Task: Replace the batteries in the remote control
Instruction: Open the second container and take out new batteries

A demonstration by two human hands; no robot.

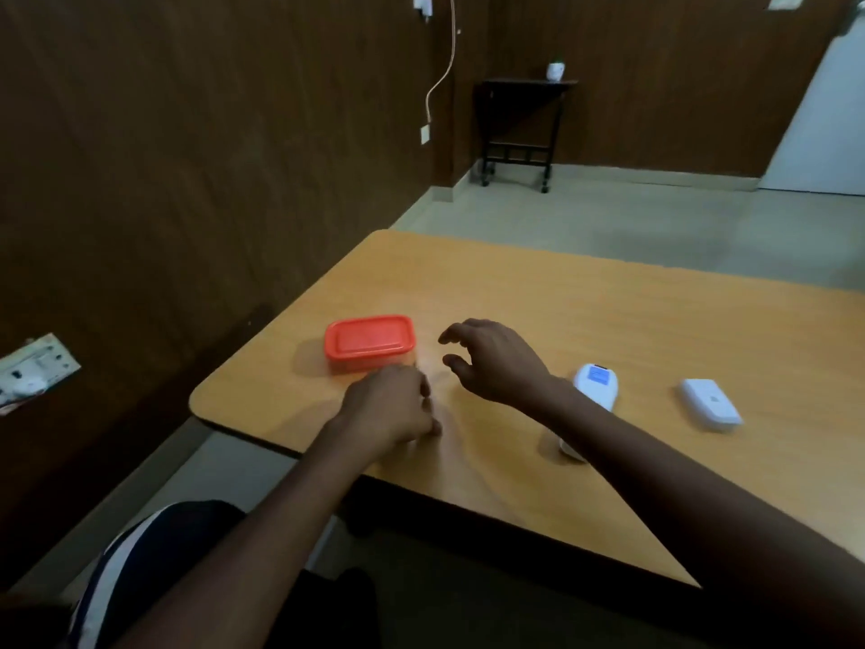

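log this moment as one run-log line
left hand: beside orange-lidded box | right hand: open, above table | remote: untouched

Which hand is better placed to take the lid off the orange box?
Probably the right hand: it hovers open, fingers spread toward the orange-lidded box. The left hand sits curled at the box's near side, better suited to steadying it.

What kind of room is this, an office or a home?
Probably an office or meeting room, though I cannot be sure: a plain wooden table, dark wood-panelled walls with a switchboard, and a small black wheeled stand in the corner.
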